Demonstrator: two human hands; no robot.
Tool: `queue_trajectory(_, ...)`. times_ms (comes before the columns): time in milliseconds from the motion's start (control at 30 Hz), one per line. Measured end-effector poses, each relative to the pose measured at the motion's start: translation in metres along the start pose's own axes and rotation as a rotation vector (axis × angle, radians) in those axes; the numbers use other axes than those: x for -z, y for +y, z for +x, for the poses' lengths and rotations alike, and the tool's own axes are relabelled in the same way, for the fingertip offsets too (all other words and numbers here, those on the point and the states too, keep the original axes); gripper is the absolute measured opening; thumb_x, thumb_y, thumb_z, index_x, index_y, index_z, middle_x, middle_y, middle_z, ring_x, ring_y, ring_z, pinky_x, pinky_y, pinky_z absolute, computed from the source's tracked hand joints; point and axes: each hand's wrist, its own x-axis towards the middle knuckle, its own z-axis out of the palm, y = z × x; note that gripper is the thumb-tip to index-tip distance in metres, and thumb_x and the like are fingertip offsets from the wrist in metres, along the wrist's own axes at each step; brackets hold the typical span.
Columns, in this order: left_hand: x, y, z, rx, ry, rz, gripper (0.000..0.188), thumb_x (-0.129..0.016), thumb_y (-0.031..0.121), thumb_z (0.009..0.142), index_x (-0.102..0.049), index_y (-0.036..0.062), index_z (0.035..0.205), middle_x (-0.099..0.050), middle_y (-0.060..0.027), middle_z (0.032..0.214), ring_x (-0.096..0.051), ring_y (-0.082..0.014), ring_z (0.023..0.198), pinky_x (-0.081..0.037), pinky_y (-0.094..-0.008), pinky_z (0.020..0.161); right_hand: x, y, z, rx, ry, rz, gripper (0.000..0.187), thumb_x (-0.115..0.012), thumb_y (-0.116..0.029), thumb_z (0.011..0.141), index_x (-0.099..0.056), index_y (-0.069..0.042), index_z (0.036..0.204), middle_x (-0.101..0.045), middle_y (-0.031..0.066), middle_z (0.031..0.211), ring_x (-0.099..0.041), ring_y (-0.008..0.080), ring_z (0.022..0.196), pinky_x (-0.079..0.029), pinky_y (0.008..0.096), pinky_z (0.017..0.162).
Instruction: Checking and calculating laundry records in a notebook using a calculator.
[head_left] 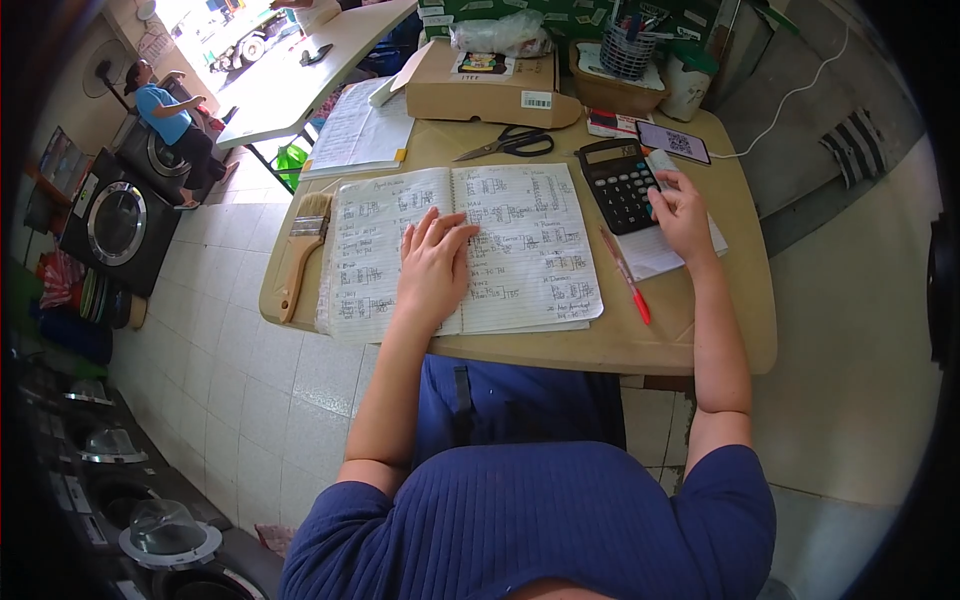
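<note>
An open notebook (530, 270) with handwritten lists lies on the tan table in front of me. My left hand (437, 262) rests palm down across its middle, fingers extended and slightly apart. At the right, my right hand (684, 216) is over the right edge of a black calculator (617, 184), its thumb and bent fingers at the keys, with nothing gripped between them. The calculator partly covers a small white paper pad (660, 256). Between notebook and pad lies a pen with a red cap (640, 303). Near my right fingertips is a small white object (660, 161), partly hidden.
A paintbrush (300, 255) lies left of the notebook, black-handled scissors (515, 142) beyond it. Farther back are papers (362, 130), a cardboard box (480, 95), a pen basket (628, 52) and a phone (673, 143) with a cable. Washing machines (118, 222) and another person (165, 115) are left.
</note>
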Motion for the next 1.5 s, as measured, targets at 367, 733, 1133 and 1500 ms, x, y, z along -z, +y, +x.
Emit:
queue_trajectory(367,0.000,-0.002,-0.002,-0.021,0.005,-0.003,0.028,-0.051,0.015,0.100,-0.069,0.0163,0.121,-0.059,-0.0065,0.140,-0.039,-0.0353,0.145,-0.023,-0.0546,0.122,-0.012,-0.005,-0.002,0.106,0.009,0.079,0.016,-0.067,-0.014,0.097,-0.074,0.001,0.093,-0.053,0.0207,0.140,-0.058,0.0298,0.123,-0.051,0.0359,0.094)
queue_trajectory(733,-0.002,-0.001,-0.001,-0.037,0.020,0.007,0.028,-0.051,0.016,0.100,-0.070,0.0158,0.121,-0.060,-0.0067,0.139,-0.040,-0.0364,0.144,-0.024,-0.0547,0.121,-0.032,-0.011,-0.005,0.189,0.054,-0.252,0.015,-0.070,-0.023,0.094,-0.080,-0.012,0.095,-0.055,0.0114,0.144,-0.043,0.0383,0.138,-0.029,0.0565,0.114)
queue_trajectory(1133,0.002,-0.004,0.002,-0.019,0.007,0.000,0.029,-0.054,0.012,0.097,-0.069,0.0149,0.121,-0.060,-0.0077,0.138,-0.040,-0.0358,0.145,-0.024,-0.0548,0.121,-0.009,-0.010,0.003,0.192,0.160,-0.133,0.022,-0.070,-0.020,0.093,-0.079,-0.005,0.081,-0.067,0.0069,0.126,-0.052,0.0326,0.126,-0.035,0.0514,0.106)
queue_trajectory(1500,-0.008,-0.003,-0.005,-0.044,0.022,-0.037,0.028,-0.055,0.015,0.097,-0.068,0.0156,0.122,-0.059,-0.0078,0.139,-0.040,-0.0355,0.144,-0.026,-0.0571,0.120,-0.002,0.007,-0.007,-0.202,-0.038,0.091,0.037,-0.066,-0.013,0.094,-0.061,0.006,0.063,-0.066,0.0204,0.117,-0.063,0.0318,0.103,-0.049,0.0402,0.086)
